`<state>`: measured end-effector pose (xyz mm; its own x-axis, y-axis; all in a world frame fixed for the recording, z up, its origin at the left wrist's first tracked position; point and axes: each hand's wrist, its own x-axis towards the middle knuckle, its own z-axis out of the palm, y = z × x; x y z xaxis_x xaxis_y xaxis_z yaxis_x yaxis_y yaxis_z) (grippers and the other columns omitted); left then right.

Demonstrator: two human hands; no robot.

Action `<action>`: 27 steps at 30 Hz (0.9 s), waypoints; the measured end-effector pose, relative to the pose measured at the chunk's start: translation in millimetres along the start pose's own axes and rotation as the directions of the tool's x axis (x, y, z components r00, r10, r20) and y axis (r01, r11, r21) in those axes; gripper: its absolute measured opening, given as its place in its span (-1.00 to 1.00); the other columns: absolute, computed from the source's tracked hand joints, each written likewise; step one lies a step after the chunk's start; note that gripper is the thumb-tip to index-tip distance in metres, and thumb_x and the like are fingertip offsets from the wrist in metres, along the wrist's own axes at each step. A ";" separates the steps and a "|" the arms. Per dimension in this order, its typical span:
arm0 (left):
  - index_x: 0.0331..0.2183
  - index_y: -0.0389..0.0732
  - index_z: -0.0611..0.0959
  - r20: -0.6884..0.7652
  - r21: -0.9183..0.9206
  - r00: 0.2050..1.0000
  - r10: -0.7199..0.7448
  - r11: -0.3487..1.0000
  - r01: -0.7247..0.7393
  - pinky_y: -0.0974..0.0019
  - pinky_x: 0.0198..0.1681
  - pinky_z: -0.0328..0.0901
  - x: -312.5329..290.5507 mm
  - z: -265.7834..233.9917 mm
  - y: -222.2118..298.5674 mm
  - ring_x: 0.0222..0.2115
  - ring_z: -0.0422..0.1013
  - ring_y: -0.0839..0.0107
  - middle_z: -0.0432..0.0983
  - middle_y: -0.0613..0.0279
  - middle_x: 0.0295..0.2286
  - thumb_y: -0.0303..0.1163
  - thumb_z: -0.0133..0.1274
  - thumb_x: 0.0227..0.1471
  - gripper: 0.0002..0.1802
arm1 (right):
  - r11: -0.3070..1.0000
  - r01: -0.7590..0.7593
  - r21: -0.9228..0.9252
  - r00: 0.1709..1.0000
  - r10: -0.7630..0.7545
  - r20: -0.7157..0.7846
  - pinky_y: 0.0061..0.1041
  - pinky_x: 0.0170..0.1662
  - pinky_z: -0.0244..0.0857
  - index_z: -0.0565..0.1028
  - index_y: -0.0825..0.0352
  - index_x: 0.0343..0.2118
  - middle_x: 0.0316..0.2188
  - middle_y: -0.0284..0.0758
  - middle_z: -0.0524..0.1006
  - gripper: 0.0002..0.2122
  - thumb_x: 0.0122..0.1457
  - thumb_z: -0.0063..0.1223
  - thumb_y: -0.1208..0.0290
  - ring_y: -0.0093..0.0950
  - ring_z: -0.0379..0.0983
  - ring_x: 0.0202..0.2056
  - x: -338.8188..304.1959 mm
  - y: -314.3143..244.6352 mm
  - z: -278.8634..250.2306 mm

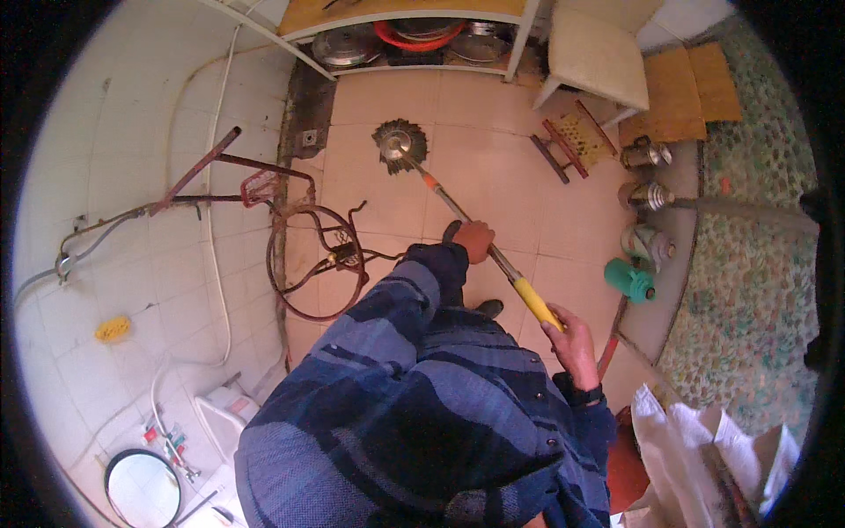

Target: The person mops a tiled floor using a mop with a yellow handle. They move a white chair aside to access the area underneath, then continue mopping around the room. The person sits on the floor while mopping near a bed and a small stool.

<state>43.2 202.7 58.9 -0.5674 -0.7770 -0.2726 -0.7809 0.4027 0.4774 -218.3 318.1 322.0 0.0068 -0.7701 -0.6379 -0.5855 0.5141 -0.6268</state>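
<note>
A spin mop slants across the tiled floor, its round metal disc and dark fringed mop head (400, 146) resting on the pinkish tiles. My left hand (476, 241) is wrapped around the metal pole (505, 264) partway up. Lower in the view, my right hand (574, 348) grips the end of the yellow handle sleeve (535, 303); some of its fingers are hidden. A dark shoe tip (490, 308) shows beneath the pole.
A rusty round metal stand (273, 264) stands left, against the tiled wall (141, 264). A shelf with pots (348, 44) is ahead. At right are a chair (597, 57), a small reddish rack (576, 141), metal vessels (642, 154) and a green flask (629, 281).
</note>
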 end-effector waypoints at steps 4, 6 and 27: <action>-0.32 -0.18 0.67 -0.047 -0.025 0.992 -0.113 0.993 0.112 -0.07 -0.09 0.32 -0.7 -47.8 -53.0 -0.13 0.43 0.03 0.51 0.08 -0.29 -0.35 0.22 -0.04 -0.81 | 0.994 0.106 -0.007 0.987 -0.104 0.119 -0.31 0.08 0.42 0.53 0.45 0.10 -0.04 0.05 0.61 -0.59 0.23 0.20 0.37 -0.15 0.60 0.00 75.9 -46.0 32.9; -0.32 -0.17 0.67 -0.095 0.026 0.983 -0.156 0.987 0.159 -0.05 -0.10 0.33 -2.7 -68.0 -70.2 -0.12 0.43 0.04 0.51 0.08 -0.28 -0.36 0.22 -0.07 -0.80 | 0.964 0.261 -0.050 0.958 -0.253 0.134 -0.29 0.08 0.42 0.52 0.45 0.11 -0.05 0.06 0.61 -0.58 0.23 0.20 0.36 -0.11 0.59 0.00 107.1 -69.8 51.6; -0.14 -0.20 0.60 -0.111 -0.101 0.969 -0.222 0.972 0.211 -0.07 -0.07 0.34 5.5 -59.1 -19.8 -0.05 0.44 -0.04 0.54 -0.01 -0.21 -0.26 0.37 -0.24 -0.44 | 0.836 0.466 -0.289 0.866 -0.366 0.340 -0.26 0.05 0.43 0.52 0.39 0.13 -0.07 0.04 0.61 -0.55 0.19 0.27 0.38 -0.09 0.58 -0.02 148.0 -70.7 -5.8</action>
<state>71.0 161.8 97.4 -0.3475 -0.8957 -0.2775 -0.8528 0.1788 0.4908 -180.7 165.5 274.5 0.4958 -0.7265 -0.4758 -0.7207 -0.0386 -0.6921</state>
